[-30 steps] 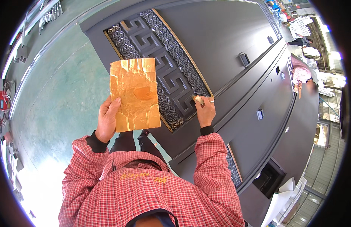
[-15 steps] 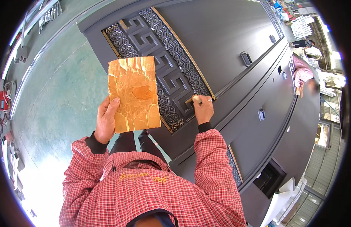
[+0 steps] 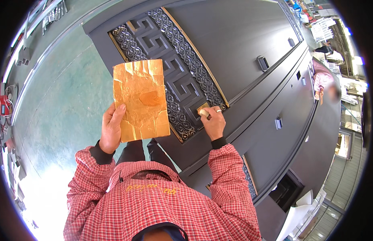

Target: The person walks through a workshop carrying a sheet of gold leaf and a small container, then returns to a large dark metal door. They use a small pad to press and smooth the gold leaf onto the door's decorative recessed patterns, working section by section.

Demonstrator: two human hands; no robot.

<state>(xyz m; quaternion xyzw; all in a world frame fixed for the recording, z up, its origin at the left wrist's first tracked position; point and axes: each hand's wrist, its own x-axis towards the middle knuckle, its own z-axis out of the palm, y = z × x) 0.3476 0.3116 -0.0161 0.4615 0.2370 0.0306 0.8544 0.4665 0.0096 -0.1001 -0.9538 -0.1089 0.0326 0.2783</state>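
My left hand (image 3: 111, 127) grips the lower left edge of a gold-coated rectangular board (image 3: 141, 116), thumb on its face. A darker, wet-looking gold patch lies in the board's middle. My right hand (image 3: 214, 123) pinches a small pale applicator with a gold-coloured end (image 3: 203, 112); whether it is a brush or a sponge I cannot tell. That hand is over the near right corner of a dark carved panel (image 3: 176, 74), which has a raised key pattern between two bands of rosettes. Gold trim strips (image 3: 194, 54) run along the panel's long sides.
Large dark door-like panels (image 3: 238, 36) with small rectangular fittings (image 3: 262, 63) stretch away to the right. Another person in a pink top (image 3: 322, 76) bends over the far side. Green floor (image 3: 58, 100) lies left. White sheeting (image 3: 297, 217) hangs at lower right.
My right hand has shifted slightly down and left along the panel's near end, away from the trim corner. The gold-coated board in my left hand has moved a little left.
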